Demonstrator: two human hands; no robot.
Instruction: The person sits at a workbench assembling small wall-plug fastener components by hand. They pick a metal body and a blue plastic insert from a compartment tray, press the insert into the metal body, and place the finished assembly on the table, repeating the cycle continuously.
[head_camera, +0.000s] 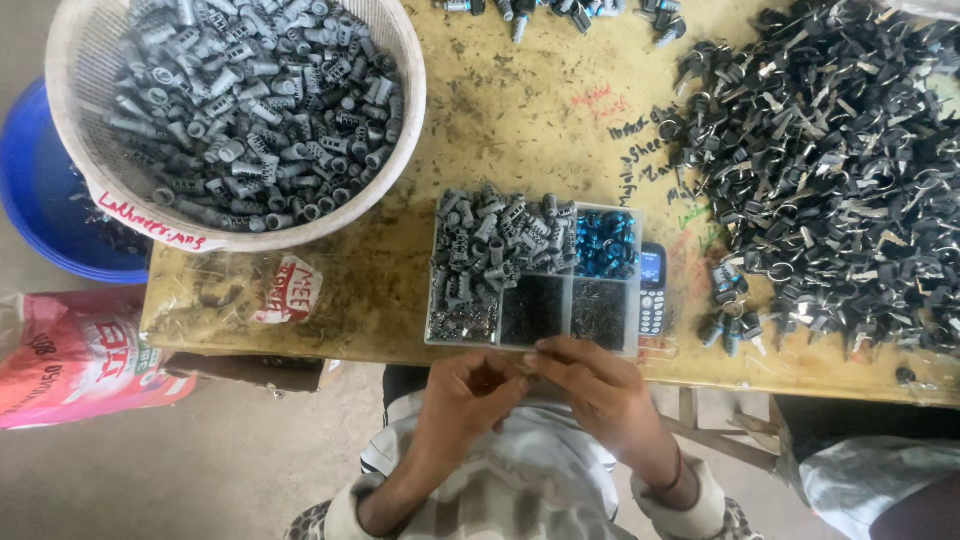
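Whatever small part the hands worked on was hidden between the fingertips; the left hand (470, 395) and right hand (595, 385) met in a narrow pinching grip at the bench (500, 110) edge, just below a clear divided tray (533, 275) of grey cylinders; contents of the grip could not be told.

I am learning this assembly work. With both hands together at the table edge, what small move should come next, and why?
Probably the right hand reaches forward to the divided tray for another small part. Both hands meet at their fingertips, the left hand pinching something too small to identify, and the tray lies just beyond them.
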